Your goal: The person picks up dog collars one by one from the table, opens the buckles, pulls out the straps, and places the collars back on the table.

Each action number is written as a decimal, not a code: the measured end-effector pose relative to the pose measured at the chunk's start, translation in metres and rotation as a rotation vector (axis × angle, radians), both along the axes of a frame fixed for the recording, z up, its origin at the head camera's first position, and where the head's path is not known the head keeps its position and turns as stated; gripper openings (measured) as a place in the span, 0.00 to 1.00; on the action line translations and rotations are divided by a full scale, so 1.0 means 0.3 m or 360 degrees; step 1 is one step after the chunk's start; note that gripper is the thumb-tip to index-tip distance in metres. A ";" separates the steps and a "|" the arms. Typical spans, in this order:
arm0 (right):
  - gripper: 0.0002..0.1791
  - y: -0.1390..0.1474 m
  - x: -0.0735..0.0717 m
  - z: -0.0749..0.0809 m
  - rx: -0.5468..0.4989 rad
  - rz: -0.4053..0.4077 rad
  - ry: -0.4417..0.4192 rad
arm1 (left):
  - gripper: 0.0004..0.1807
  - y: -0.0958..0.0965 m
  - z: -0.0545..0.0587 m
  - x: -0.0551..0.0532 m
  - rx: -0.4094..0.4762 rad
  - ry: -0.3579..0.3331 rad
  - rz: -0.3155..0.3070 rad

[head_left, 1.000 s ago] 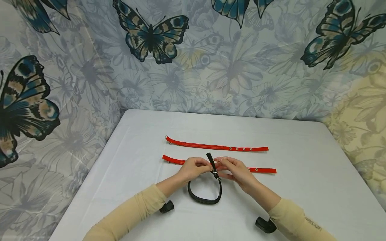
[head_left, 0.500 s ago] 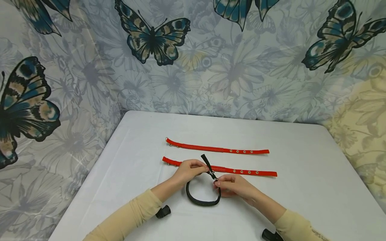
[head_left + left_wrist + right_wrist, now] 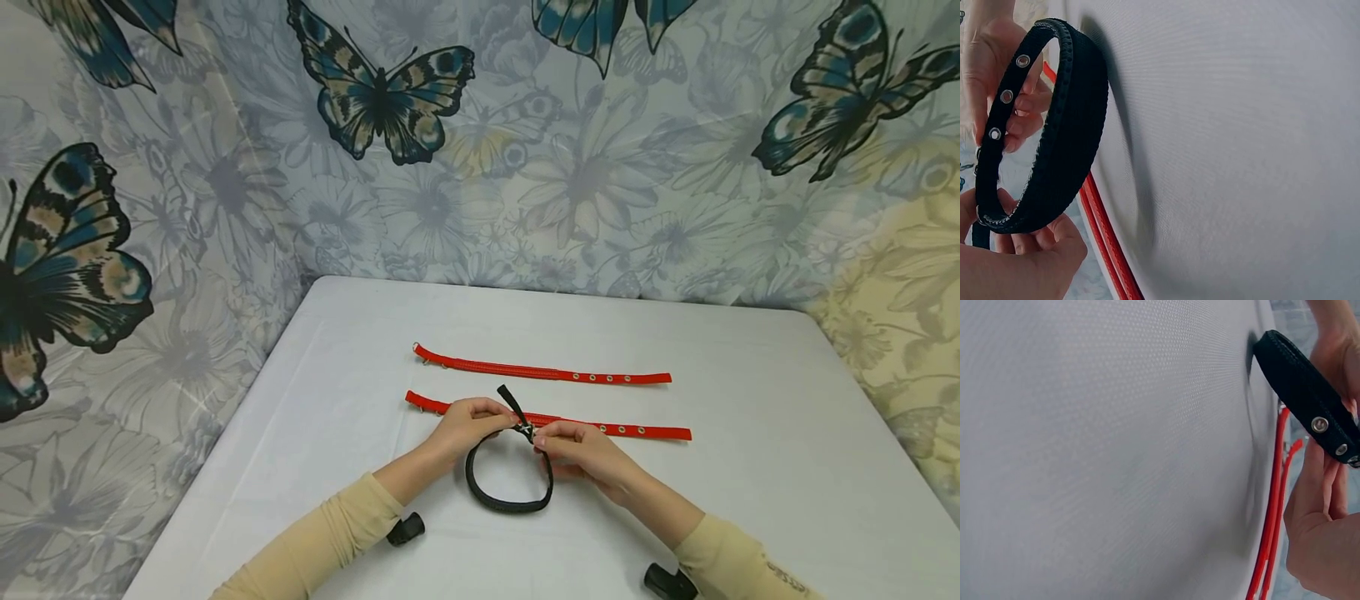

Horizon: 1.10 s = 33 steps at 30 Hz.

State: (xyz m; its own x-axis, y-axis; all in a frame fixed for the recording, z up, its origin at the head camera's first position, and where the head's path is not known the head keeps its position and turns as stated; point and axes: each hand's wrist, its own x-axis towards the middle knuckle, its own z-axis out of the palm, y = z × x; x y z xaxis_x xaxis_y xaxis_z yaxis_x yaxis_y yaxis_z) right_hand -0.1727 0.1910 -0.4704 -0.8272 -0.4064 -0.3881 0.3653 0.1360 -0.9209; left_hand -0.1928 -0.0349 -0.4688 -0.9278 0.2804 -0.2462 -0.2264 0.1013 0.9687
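A black collar (image 3: pixel 510 506) is closed into a loop, its free end sticking up past the metal buckle (image 3: pixel 527 431). Metal-rimmed eyelets run along the strap (image 3: pixel 1007 96) in the left wrist view. My left hand (image 3: pixel 468 427) pinches the collar on the left side of the buckle. On the other side, my right hand (image 3: pixel 588 458) holds the strap just below the buckle between thumb and fingers. The padded band of the collar (image 3: pixel 1297 381) stands on edge in the right wrist view. Fingers partly hide the buckle.
Two red collars with eyelets lie stretched out beyond my hands, a farther collar (image 3: pixel 510 368) and a nearer collar (image 3: pixel 652 432) partly behind the hands. A white-covered table (image 3: pixel 300 400) bears everything. Butterfly-patterned cloth (image 3: pixel 585 208) hangs behind and at the sides.
My right hand has moved from beside the strap's free end down to the loop's right side, then slightly up toward the buckle. The free end now leans more left.
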 end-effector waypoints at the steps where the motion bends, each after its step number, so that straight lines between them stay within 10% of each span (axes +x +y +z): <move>1: 0.16 0.001 0.001 0.001 0.0002 0.0000 0.0004 | 0.11 0.000 0.001 0.001 -0.0004 0.0003 0.0003; 33: 0.18 -0.009 -0.009 0.021 -0.0012 -0.0013 0.0042 | 0.12 -0.014 0.003 0.012 0.0006 0.0011 0.0051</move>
State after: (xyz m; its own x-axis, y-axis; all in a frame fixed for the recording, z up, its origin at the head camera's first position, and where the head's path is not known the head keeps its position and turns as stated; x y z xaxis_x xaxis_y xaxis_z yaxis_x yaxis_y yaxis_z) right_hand -0.1754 0.1883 -0.4641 -0.8403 -0.4026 -0.3630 0.3419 0.1259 -0.9313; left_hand -0.1893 -0.0390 -0.4678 -0.9381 0.2512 -0.2385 -0.2227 0.0902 0.9707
